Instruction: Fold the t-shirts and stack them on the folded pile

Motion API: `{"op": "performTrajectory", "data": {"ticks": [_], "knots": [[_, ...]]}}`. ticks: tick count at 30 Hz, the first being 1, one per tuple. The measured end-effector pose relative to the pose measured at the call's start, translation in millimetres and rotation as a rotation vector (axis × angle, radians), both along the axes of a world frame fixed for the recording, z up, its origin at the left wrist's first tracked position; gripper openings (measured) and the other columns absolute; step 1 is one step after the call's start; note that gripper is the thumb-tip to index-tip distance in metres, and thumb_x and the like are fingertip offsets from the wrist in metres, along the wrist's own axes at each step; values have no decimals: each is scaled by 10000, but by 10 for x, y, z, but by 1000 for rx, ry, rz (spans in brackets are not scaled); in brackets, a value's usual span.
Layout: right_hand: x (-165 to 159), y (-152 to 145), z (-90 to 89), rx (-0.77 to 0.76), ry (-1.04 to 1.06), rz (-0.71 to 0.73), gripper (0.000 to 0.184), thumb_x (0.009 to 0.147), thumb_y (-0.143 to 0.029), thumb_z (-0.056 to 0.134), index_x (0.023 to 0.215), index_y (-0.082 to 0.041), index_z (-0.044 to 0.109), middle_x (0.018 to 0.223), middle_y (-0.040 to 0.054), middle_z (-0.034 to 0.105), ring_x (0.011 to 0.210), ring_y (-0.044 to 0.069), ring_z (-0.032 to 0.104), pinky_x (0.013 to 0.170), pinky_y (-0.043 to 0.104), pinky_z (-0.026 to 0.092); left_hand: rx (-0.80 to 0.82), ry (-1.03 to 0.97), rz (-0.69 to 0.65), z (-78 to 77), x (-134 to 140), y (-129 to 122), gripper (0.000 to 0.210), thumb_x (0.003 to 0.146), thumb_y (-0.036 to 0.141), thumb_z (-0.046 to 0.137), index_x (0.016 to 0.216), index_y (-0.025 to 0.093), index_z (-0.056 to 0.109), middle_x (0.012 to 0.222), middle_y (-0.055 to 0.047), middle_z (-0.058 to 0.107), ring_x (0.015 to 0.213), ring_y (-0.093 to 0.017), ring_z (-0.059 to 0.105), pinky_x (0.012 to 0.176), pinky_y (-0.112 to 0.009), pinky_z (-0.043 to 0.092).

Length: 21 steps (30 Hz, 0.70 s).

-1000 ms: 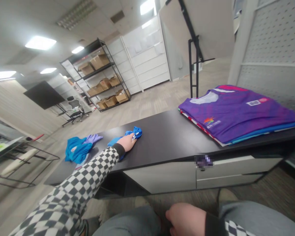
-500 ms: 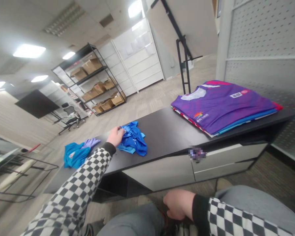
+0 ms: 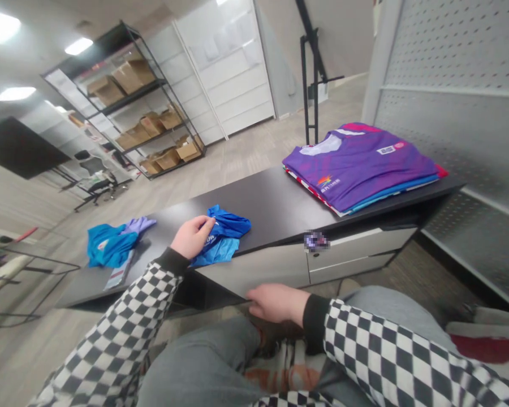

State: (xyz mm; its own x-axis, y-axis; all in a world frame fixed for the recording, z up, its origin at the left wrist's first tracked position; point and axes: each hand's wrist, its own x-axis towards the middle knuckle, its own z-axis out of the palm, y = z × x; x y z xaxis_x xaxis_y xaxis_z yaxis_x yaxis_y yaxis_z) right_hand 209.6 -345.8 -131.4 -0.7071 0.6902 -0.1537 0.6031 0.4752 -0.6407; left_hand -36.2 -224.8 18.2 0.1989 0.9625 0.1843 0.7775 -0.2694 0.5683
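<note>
On the dark cabinet top lies a crumpled blue shirt [image 3: 229,224] with white lettering and a lighter blue part [image 3: 217,252] at its front edge. My left hand [image 3: 193,236] pinches the cloth at its left side, thumb against fingers. In front of the cabinet, over my lap, my right hand [image 3: 277,302] hangs with its fingers loosely bent and apart and no object in it. A stack of flat folded shirts lies to the right, with a purple shirt [image 3: 360,164] on top. Further left is a rumpled teal shirt [image 3: 110,246] beside a lilac cloth [image 3: 139,225].
The long low cabinet [image 3: 263,192] has pale drawers [image 3: 356,249] facing me. A grey perforated panel [image 3: 458,102] stands at the right. Behind are a shelf rack with cardboard boxes [image 3: 133,73] and a black stand [image 3: 309,90]. A flat packet [image 3: 121,271] lies near the teal shirt.
The blue shirt has been turned and pulled toward me by my left hand, its dark blue part now lying farther back. My right hand has risen and moved left. The view has shifted.
</note>
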Motion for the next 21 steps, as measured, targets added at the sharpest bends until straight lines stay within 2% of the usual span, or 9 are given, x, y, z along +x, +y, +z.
{"op": "performTrajectory", "data": {"ticks": [3, 6, 8, 10, 12, 15, 17, 18, 21], "knots": [[26, -55, 140, 74, 355, -193, 641, 1064, -430, 778, 1627, -188, 587, 1400, 205, 789, 1215, 344, 794, 1047, 459, 618, -338, -440, 30, -270, 41, -615, 700, 938, 875, 700, 944, 180, 785, 893, -91, 792, 851, -285, 750, 829, -375, 626], [97, -145, 192, 104, 550, -336, 681, 1006, -419, 850, 1586, -193, 575, 1459, 205, 728, 1281, 347, 751, 1121, 498, 598, -719, -654, -77, -793, 92, -1196, 745, 832, 909, 835, 912, 169, 794, 895, -118, 793, 877, -297, 764, 879, -402, 640], [167, -214, 188, 93, 554, -323, 789, 948, -349, 882, 1642, -201, 537, 1502, 209, 700, 1332, 360, 729, 1161, 520, 581, -843, -699, -146, -1134, 102, -1471, 766, 810, 922, 861, 904, 165, 794, 875, -114, 781, 862, -282, 746, 872, -388, 624], [226, -281, 183, 41, 519, -240, 939, 904, -244, 862, 1743, -218, 440, 1552, 201, 685, 1384, 353, 712, 1195, 508, 559, -891, -698, -209, -1354, 84, -1629, 777, 852, 938, 821, 927, 166, 790, 871, -93, 768, 813, -241, 702, 832, -353, 594], [258, -330, 193, -38, 487, -102, 862, 898, -167, 801, 1705, -239, 507, 1494, 155, 736, 1331, 314, 740, 1159, 448, 566, -894, -641, -303, -1420, 43, -1674, 765, 890, 930, 792, 915, 165, 769, 859, -71, 746, 767, -203, 644, 779, -312, 557], [258, -324, 232, -72, 416, 51, 296, 925, -145, 740, 1209, -221, 774, 1115, 58, 808, 1019, 240, 762, 946, 347, 573, -871, -530, -444, -1328, -42, -1597, 683, 840, 824, 895, 968, 166, 762, 860, -40, 725, 750, -182, 609, 723, -271, 516], [255, -262, 259, -10, 390, -15, 61, 931, -154, 741, 916, -210, 724, 902, 20, 734, 861, 206, 691, 837, 322, 531, -828, -453, -463, -1250, -105, -1517, 589, 802, 665, 961, 1075, 175, 781, 906, -28, 748, 776, -193, 641, 736, -269, 528], [260, -220, 272, 32, 402, -74, 105, 938, -169, 750, 857, -209, 696, 869, 18, 705, 841, 202, 665, 821, 322, 520, -781, -406, -448, -1226, -136, -1483, 527, 809, 580, 949, 1116, 182, 793, 931, -26, 762, 797, -205, 661, 753, -277, 540], [308, -100, 316, 102, 541, -226, 57, 993, -258, 761, 967, -207, 761, 1044, 69, 761, 993, 232, 714, 937, 359, 557, -544, -269, -321, -1223, -231, -1421, 311, 876, 422, 791, 1089, 201, 837, 976, -48, 805, 884, -259, 721, 829, -319, 574]]}}
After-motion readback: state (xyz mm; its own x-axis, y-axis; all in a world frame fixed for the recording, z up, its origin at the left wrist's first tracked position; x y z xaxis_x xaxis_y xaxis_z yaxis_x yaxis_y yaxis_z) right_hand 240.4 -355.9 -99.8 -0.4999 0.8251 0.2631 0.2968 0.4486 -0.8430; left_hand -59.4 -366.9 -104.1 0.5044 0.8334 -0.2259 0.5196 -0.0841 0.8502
